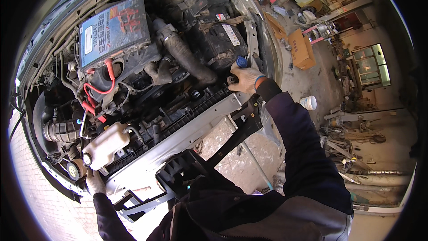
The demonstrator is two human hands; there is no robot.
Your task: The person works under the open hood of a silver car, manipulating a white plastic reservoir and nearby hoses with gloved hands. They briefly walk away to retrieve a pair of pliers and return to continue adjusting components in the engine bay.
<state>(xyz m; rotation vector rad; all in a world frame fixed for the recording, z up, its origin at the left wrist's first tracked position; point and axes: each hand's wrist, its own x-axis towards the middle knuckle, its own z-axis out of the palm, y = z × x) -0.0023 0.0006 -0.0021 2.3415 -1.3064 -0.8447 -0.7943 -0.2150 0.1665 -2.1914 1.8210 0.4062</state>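
Your white-gloved right hand [247, 79] curls partly closed, hold unclear, beside a round blue plastic cap [241, 61]; how your left hand [94, 182] grips, I cannot tell. The long silver metal crossbar [214, 113] runs between them. Uneven pulling could jar the cream plastic reservoir [108, 144] just beyond your left.

Your right hand [244, 79], in a white knitted glove, is at the right end of the long silver metal crossbar [187, 132], beside a round blue plastic cap [241, 61]. Your left hand [95, 182], in a pale glove, is at the crossbar's left end. Beyond the crossbar are a cream plastic reservoir [109, 143] and a flat, blue-topped rectangular box [113, 31]; well to its right, a brown cardboard box [301, 49].
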